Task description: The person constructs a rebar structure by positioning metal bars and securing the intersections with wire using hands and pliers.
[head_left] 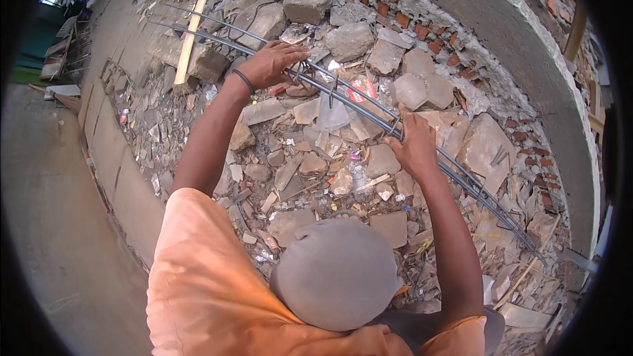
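Note:
A long bundle of grey metal rods with thin wire rings around it slants over the rubble, from upper left to lower right. My left hand, a dark band at its wrist, is closed over the bundle's upper part, fingers together near a wire ring. Farther down the rods, my right hand holds the bundle between thumb and fingers beside another ring. At the upper left the rod ends spread apart and cross a pale wooden strip. Below my hands lie broken stones and litter.
A concrete wall curves along the right, with broken brickwork at its foot. Rubble with concrete chunks surrounds the rods. At the left runs a paved strip. A rounded grey shape is at bottom centre, between orange sleeves.

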Action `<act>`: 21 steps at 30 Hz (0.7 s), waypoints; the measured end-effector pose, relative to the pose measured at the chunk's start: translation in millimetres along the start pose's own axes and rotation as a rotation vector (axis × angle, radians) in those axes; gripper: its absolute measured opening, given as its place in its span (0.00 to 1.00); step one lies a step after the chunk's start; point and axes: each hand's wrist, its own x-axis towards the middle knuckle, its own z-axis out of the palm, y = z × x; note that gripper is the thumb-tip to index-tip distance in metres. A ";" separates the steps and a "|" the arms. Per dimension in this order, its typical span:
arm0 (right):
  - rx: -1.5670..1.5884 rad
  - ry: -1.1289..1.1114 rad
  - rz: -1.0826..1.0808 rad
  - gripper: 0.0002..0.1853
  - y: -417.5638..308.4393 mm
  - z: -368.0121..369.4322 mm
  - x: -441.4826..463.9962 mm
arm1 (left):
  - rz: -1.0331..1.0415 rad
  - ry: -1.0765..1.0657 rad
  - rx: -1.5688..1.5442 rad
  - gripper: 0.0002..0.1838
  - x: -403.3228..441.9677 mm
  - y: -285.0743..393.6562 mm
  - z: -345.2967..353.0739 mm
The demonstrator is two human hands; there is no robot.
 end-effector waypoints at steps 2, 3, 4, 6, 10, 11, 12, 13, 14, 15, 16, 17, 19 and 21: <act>-0.005 0.005 0.009 0.43 2.0 0.6 -2.8 | 0.064 0.014 -0.004 0.38 -0.3 -19.9 -2.2; -0.006 0.030 -0.009 0.43 3.1 0.9 -3.3 | 0.003 -0.002 0.007 0.37 0.0 -28.7 -6.4; 0.001 0.019 -0.003 0.42 3.7 -0.9 -3.2 | -0.055 -0.021 0.015 0.35 -4.2 -35.6 -15.5; 0.022 -0.001 0.011 0.42 1.7 -3.8 -1.6 | -0.098 0.008 0.072 0.34 -17.5 -70.9 -12.0; 0.085 0.011 0.014 0.40 7.2 6.7 -2.8 | -0.151 -0.020 0.127 0.40 -5.9 -56.9 -19.1; 0.073 0.017 0.013 0.39 6.7 6.8 -0.7 | -0.118 0.062 0.138 0.42 -2.8 -50.1 -19.7; 0.062 0.019 0.011 0.38 3.9 5.7 0.1 | -0.095 0.013 0.106 0.43 -0.9 -46.2 -18.1; -0.014 0.095 -0.040 0.37 1.0 4.3 -0.2 | -0.072 -0.038 0.073 0.44 0.9 -42.0 -16.3; -0.089 0.172 -0.091 0.37 -2.2 2.1 -0.8 | -0.049 -0.089 0.042 0.45 2.2 -37.2 -14.1; -0.164 0.250 -0.143 0.36 -7.5 -0.7 -0.3 | -0.093 -0.091 -0.012 0.41 1.4 -27.3 -16.9; -0.094 0.247 -0.185 0.35 -15.1 -3.6 3.6 | -0.159 0.011 -0.039 0.38 -2.3 -23.9 -20.1; -0.026 0.246 -0.226 0.33 -24.7 -6.6 11.9 | -0.223 0.115 -0.065 0.36 -5.4 -21.9 -23.5; 0.103 0.148 -0.171 0.30 -42.6 -3.1 28.4 | -0.470 0.394 -0.181 0.32 -21.8 -11.5 -16.4; 0.203 -0.025 -0.007 0.26 -58.8 6.3 58.1 | -0.832 0.789 -0.348 0.27 -43.4 -3.2 15.3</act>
